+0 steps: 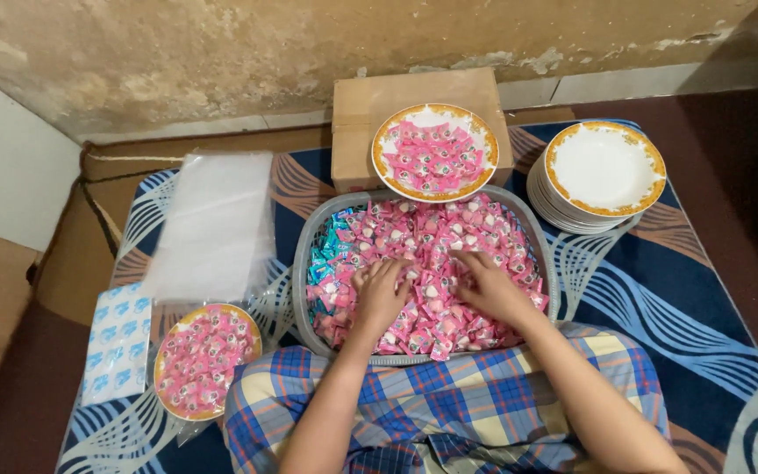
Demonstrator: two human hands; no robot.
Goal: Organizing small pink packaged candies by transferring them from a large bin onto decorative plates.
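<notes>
- Pink sachets (436, 254): heaped in a grey basket (300, 290) at the person's lap; a few teal sachets (325, 254) along its left wall.
- Left hand (379, 294): palm down on the heap, fingers curled into the sachets.
- Right hand (491, 285): likewise, fingers spread.
- Filled plate (434, 151): on a cardboard box (361, 105) behind the basket.
- Stack of empty plates (603, 171): right rear.
- Bagged plate of sachets (206, 358): left front.
- Clear plastic bags (212, 224): left, above the bagged plate.
</notes>
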